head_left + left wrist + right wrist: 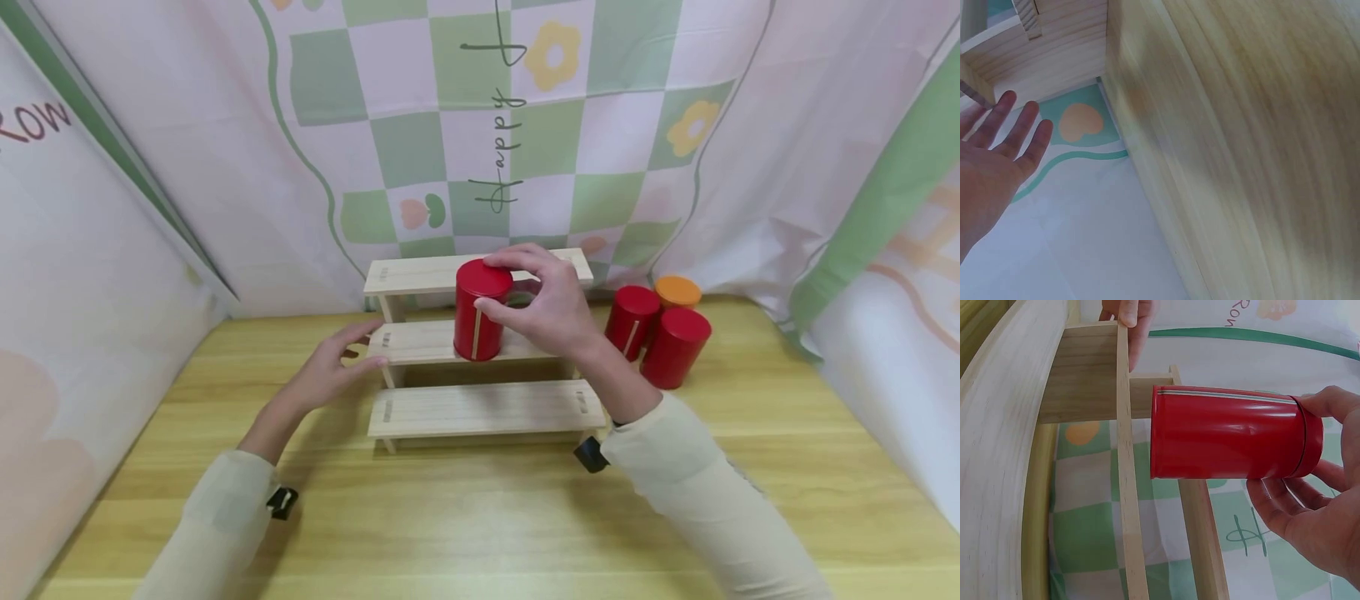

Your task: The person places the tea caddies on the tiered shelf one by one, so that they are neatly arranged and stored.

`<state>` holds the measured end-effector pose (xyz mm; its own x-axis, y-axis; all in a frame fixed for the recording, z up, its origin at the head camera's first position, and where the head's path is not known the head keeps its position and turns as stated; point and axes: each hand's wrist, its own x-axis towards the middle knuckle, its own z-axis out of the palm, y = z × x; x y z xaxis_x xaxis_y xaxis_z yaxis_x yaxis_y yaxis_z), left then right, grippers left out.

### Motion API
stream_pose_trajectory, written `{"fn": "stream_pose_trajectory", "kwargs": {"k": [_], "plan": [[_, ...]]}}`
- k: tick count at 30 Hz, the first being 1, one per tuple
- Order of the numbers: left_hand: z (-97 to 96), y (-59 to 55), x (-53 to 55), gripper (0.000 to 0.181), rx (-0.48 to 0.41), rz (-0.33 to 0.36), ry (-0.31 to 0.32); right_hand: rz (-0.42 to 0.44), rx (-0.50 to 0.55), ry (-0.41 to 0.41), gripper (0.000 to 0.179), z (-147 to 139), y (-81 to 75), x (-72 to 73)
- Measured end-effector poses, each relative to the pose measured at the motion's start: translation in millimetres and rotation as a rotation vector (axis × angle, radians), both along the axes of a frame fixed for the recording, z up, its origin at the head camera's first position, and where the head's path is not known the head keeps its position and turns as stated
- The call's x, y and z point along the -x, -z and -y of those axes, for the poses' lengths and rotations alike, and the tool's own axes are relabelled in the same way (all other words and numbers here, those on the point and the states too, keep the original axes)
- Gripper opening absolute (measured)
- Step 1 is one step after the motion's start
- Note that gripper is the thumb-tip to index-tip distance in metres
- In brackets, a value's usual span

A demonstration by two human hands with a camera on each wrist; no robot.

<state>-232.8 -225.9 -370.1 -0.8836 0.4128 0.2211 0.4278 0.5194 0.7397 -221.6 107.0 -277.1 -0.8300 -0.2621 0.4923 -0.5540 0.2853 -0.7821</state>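
My right hand [551, 304] grips a red cylindrical tin [480, 321] near its lid, thumb on the near side and fingers round the far side. The tin is upright, with a pale stripe down its front. In the right wrist view a narrow gap shows between the tin's base [1155, 434] and the middle shelf's edge [1125, 456]. A three-tier light wooden rack [480, 408] stands beneath. At the left end of its middle tier is my left hand [330, 367], thumb at the front edge; the left wrist view shows its fingers [1019, 128] straight and spread.
Right of the rack, two more red tins [678, 346] [632, 321] and an orange-topped tin [678, 291] stand close together on the wood-grain table [450, 517]. A checked, printed curtain [480, 133] hangs right behind the rack, and white cloth walls [90, 275] flank the table.
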Motion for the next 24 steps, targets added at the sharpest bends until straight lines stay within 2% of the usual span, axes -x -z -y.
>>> {"fn": "stream_pose_trajectory", "kwargs": {"k": [16,24], "plan": [[-0.9,-2.1,-2.0,0.061,0.008,-0.005,-0.017,-0.002,0.014,-0.067,0.045,23.3,1.6,2.6],[-2.2,-3.3,-2.1,0.061,0.013,0.001,-0.021,-0.007,0.006,-0.072,0.046,36.7,2.9,5.5]]}}
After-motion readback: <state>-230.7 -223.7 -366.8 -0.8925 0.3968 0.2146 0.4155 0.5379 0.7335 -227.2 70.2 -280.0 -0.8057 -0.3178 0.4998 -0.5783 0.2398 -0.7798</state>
